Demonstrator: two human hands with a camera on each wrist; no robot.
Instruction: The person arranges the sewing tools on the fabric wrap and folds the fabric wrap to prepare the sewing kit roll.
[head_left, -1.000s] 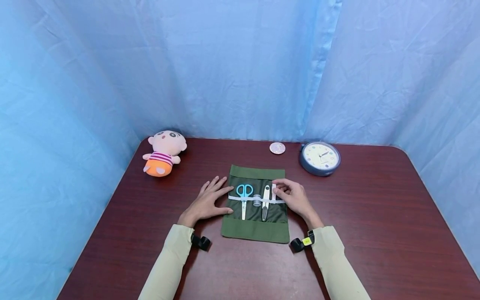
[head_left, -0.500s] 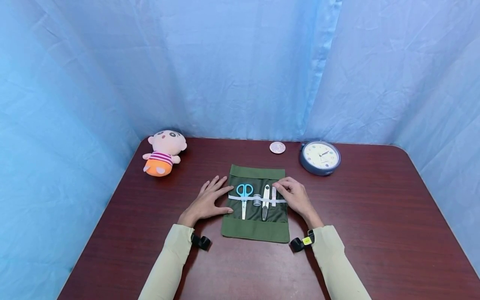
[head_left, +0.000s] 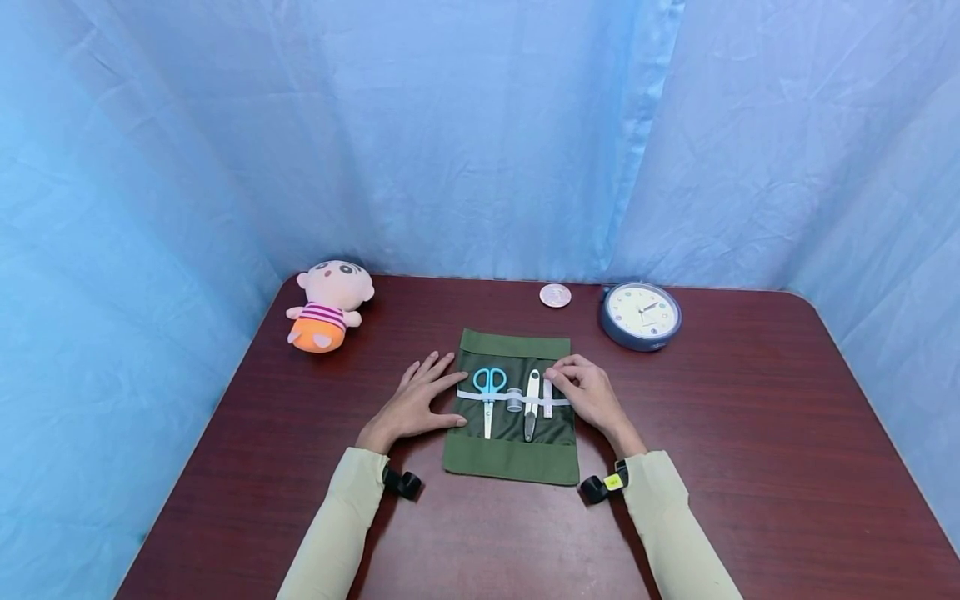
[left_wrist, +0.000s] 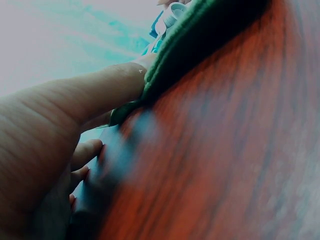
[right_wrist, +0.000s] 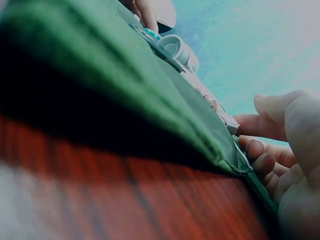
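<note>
My left hand [head_left: 415, 407] lies spread, its thumb and index fingertips on the left edge of an unrolled green fabric pouch [head_left: 510, 462]. A white elastic strap crosses it, over blue-handled scissors [head_left: 489, 382], a small grey spool [head_left: 513, 406], a slim white-and-grey tool [head_left: 532, 392] with a holed end, and a narrow white strip [head_left: 548, 390]. My right hand [head_left: 588, 393] is at the pouch's right side. Its index fingertip touches the far end of the white strip [right_wrist: 215, 102], which shows red print in the right wrist view; the thumb stands apart above.
A plush doll [head_left: 327, 307] lies at the table's back left. Toward the back stand a round silvery disc [head_left: 555, 295] and a blue-rimmed clock [head_left: 641, 317]. Light blue curtains [head_left: 480, 142] hang behind the dark red table [head_left: 750, 417].
The white strip has slid toward me under the elastic strap. My right fingers have shifted from over the strip to its far end. The left hand has stayed in place.
</note>
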